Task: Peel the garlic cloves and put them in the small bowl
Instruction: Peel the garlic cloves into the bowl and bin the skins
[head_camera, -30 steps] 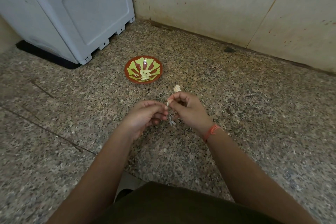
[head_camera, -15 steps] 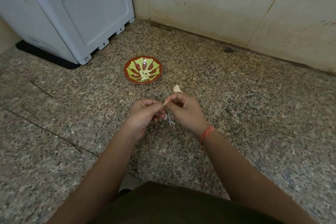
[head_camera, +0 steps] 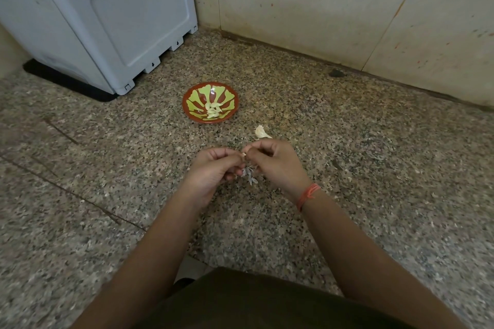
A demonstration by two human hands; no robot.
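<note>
The left hand (head_camera: 213,168) and the right hand (head_camera: 278,165) are close together above the middle of the floor (head_camera: 374,168), fingertips against fingertips. Both have the fingers curled, and together they pinch one garlic clove (head_camera: 244,154). Only a small pale tip of it shows between the thumbs. I cannot tell how much skin is on it. The right wrist carries an orange thread (head_camera: 307,195).

Under the hands, on the floor, lies a little heap of thin grey skins (head_camera: 250,175). Just beyond the right hand, towards the far edge of the floor, lies a white piece of garlic (head_camera: 261,132), apart from the fingers.

Farther on and a little to the left stands the small bowl (head_camera: 187,112), red-brown with green leaf shapes. It holds several peeled cloves (head_camera: 213,110) in its near part.

In the far left corner of the floor stands a big grey plastic box (head_camera: 107,16). A pale tiled wall (head_camera: 307,8) runs along the far edge.
</note>
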